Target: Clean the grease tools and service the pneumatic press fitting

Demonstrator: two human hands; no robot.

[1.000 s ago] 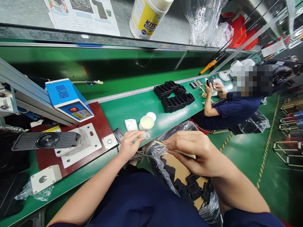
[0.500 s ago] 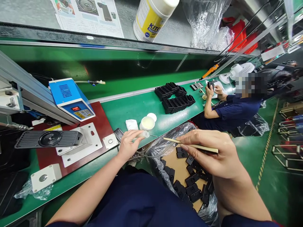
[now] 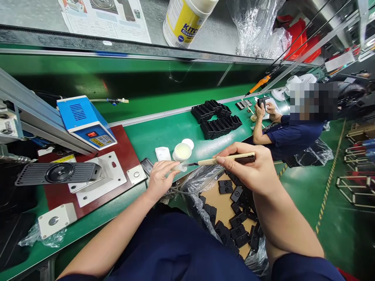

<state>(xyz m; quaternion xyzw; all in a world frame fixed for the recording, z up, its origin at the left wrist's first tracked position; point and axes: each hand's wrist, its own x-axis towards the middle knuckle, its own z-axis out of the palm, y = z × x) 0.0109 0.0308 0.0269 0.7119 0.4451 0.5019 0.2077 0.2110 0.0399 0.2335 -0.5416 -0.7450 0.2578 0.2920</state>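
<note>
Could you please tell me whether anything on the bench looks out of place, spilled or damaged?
Only the crumpled clear plastic seems odd: it lies loosely beside the leftmost white button box, like stray wrapping. No spill shows around the open jar, and nothing looks damaged.

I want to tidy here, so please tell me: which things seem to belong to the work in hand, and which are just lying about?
Seem to belong:
pale-handled tool in the right hand
translucent piece in the left hand
open tub nearby, probably

Probably just lying about:
yellow-labelled canister
printed sheet
clear plastic bag
</note>
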